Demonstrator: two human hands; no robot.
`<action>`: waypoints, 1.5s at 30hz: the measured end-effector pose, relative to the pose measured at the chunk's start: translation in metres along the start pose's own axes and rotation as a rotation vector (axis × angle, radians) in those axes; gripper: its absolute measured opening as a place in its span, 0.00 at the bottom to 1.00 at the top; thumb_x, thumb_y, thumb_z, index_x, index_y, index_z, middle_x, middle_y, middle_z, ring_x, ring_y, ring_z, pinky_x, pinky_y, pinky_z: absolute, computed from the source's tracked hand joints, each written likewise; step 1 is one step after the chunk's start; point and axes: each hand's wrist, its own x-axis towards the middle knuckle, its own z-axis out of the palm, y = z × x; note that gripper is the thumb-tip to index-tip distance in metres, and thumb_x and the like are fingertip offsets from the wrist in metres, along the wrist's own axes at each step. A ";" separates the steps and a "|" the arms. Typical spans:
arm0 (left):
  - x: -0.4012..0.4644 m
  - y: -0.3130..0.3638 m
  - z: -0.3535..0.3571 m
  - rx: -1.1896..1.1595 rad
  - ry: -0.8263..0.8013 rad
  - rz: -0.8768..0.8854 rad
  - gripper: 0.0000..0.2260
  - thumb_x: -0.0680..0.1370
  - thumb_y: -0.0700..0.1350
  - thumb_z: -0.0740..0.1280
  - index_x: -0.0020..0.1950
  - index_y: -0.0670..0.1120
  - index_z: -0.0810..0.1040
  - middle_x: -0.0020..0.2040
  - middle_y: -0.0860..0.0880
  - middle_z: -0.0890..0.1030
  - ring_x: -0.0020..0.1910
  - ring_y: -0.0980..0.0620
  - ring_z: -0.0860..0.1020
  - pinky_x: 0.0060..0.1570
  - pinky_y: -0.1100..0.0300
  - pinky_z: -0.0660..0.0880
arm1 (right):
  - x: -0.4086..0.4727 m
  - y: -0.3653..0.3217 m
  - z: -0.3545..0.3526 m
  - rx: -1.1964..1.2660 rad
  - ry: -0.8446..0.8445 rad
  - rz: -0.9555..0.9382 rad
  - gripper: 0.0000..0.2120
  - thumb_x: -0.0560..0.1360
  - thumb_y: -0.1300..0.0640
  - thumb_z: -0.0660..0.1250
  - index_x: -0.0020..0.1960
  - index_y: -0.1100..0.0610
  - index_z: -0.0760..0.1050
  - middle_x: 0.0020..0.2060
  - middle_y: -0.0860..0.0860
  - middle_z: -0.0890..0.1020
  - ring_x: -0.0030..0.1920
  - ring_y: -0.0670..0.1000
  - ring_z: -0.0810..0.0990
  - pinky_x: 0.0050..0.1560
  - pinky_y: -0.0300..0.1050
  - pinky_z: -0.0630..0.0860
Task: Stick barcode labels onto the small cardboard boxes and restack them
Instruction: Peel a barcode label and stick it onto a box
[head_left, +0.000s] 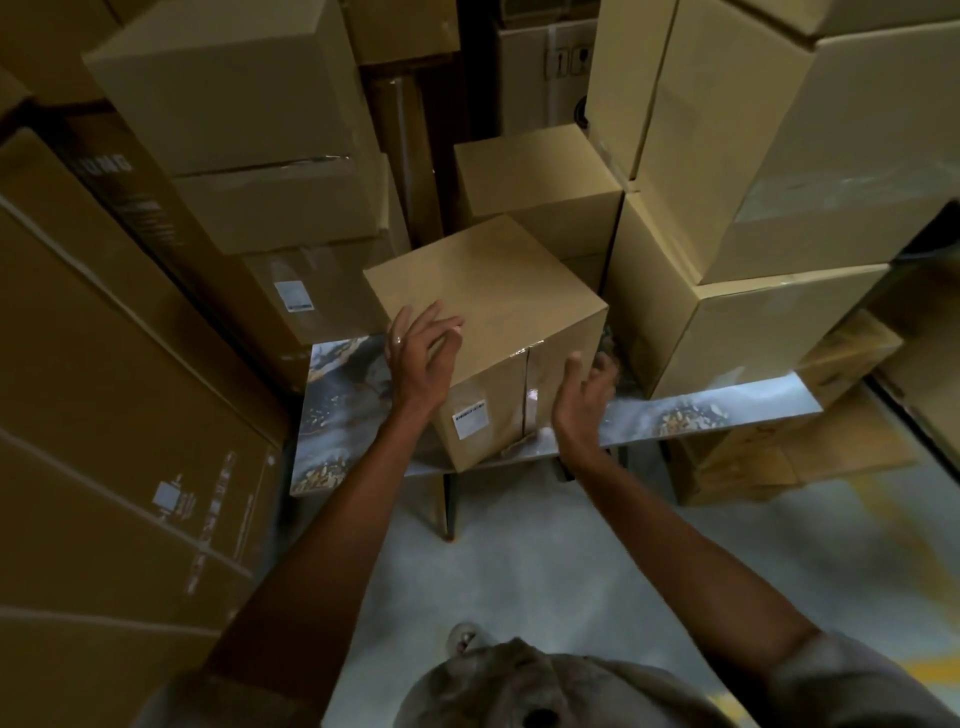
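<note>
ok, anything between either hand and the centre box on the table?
Nothing visible. The left hand is already at the labelled box on its top left edge; the right hand sits open just off its right side.

The room is dim and packed tight. A table (691, 413) stands in the middle, and its top has a shiny grey and gold marble pattern. A dark metal leg (450, 506) holds it up near the front edge. The floor (545, 561) is smooth pale grey, with faded yellow painted lines (893, 512) on the right side. Big flat cartons (104, 415) lean along the left side like a wall. Tall brown stacks (779, 156) rise at the right and the back, and dark gaps show between them.
</note>
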 end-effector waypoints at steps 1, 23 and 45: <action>-0.005 0.002 -0.001 -0.038 0.004 -0.001 0.18 0.79 0.56 0.62 0.61 0.51 0.84 0.72 0.48 0.76 0.79 0.47 0.60 0.77 0.60 0.51 | 0.011 -0.008 -0.004 0.025 0.003 0.013 0.39 0.78 0.30 0.57 0.81 0.51 0.55 0.78 0.59 0.62 0.74 0.60 0.67 0.74 0.61 0.66; -0.012 0.072 -0.008 -0.686 0.244 -0.286 0.24 0.80 0.63 0.57 0.73 0.54 0.68 0.74 0.59 0.67 0.72 0.62 0.67 0.70 0.60 0.65 | 0.050 -0.103 -0.024 -0.396 -0.071 -0.208 0.48 0.71 0.23 0.60 0.82 0.48 0.55 0.80 0.57 0.60 0.78 0.65 0.56 0.74 0.69 0.48; 0.043 0.047 -0.041 -0.396 0.120 -0.082 0.16 0.82 0.57 0.56 0.64 0.51 0.75 0.56 0.52 0.82 0.50 0.59 0.80 0.50 0.60 0.75 | -0.028 -0.054 0.047 -0.664 -0.307 -0.828 0.38 0.81 0.37 0.52 0.83 0.55 0.43 0.82 0.59 0.40 0.81 0.60 0.36 0.78 0.67 0.42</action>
